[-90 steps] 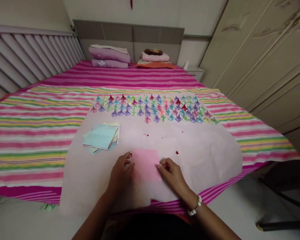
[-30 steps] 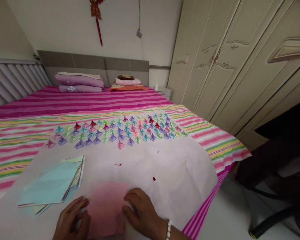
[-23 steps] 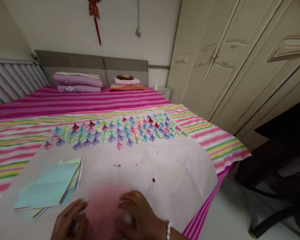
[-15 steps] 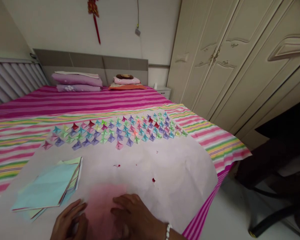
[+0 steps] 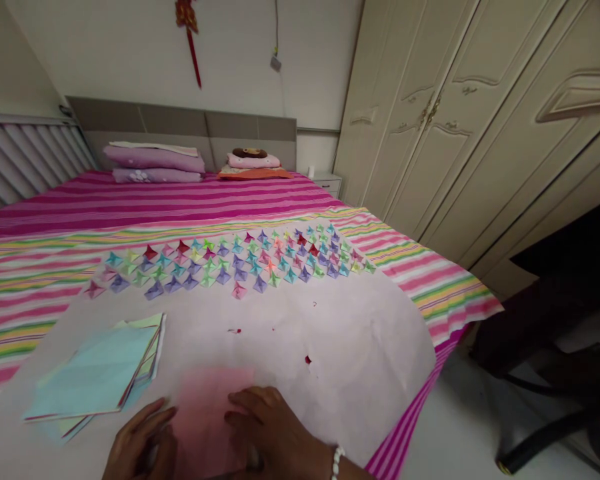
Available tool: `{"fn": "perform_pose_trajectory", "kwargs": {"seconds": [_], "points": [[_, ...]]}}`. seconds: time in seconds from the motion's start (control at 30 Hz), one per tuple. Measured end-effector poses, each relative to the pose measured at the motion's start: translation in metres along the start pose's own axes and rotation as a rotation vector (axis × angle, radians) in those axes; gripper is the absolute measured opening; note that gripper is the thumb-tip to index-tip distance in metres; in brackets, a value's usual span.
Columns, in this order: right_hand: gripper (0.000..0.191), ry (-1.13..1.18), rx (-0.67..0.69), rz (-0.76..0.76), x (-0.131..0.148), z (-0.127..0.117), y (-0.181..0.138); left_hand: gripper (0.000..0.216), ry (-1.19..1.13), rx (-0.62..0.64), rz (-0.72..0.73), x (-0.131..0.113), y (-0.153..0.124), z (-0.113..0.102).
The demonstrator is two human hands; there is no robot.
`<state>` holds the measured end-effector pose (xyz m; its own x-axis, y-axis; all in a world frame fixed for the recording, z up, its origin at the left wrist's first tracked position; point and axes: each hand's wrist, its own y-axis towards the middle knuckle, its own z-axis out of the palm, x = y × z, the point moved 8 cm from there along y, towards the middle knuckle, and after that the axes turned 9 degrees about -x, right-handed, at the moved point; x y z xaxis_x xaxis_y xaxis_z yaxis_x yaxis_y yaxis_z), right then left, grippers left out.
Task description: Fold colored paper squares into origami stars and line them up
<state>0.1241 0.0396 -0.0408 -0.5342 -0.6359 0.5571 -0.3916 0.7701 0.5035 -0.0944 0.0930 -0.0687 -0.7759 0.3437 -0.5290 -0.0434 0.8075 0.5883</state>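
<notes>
A pink sheet of paper (image 5: 205, 407) lies between my two hands at the near edge of the white sheet. My left hand (image 5: 143, 443) is at its left side, fingers curled and closed against the paper's edge. From the right, my right hand (image 5: 275, 430) reaches over the paper's right side, fingers bent and gripping it; the thumb is partly hidden. A white bead bracelet (image 5: 337, 463) circles the right wrist. Left of the hands is a stack of coloured paper squares (image 5: 97, 370), light blue on top. The pink paper's lower edge is partly hidden.
Rows of small folded paper pieces (image 5: 239, 273) in several colours stand farther back on the large white sheet (image 5: 370, 347). Small red scraps (image 5: 308, 359) lie nearer. Beyond are folded bedding (image 5: 155, 160) and a headboard; at right are a wardrobe (image 5: 420, 133) and a dark chair (image 5: 545, 433).
Both hands have shifted very slightly to the right along the pink paper, which looks less blurred now. The stack and the folded pieces have stayed in place.
</notes>
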Motion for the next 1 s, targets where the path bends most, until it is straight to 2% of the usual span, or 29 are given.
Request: {"fn": "perform_pose_trajectory", "kwargs": {"seconds": [0.27,0.47,0.77,1.0], "points": [[0.066,-0.003,-0.013,-0.002,0.002,0.000,0.000,0.026,-0.030,-0.006,0.003,-0.003,0.001,-0.001],[0.065,-0.023,-0.029,-0.011,0.003,-0.001,0.001,0.028,-0.027,-0.009,-0.068,-0.003,0.000,-0.002],[0.064,-0.005,-0.024,-0.005,0.002,-0.001,0.001,0.026,-0.030,-0.007,-0.015,-0.002,0.001,-0.001],[0.066,-0.008,-0.028,-0.002,0.003,-0.001,0.001,0.026,-0.064,-0.017,-0.095,-0.010,0.001,-0.003]]}}
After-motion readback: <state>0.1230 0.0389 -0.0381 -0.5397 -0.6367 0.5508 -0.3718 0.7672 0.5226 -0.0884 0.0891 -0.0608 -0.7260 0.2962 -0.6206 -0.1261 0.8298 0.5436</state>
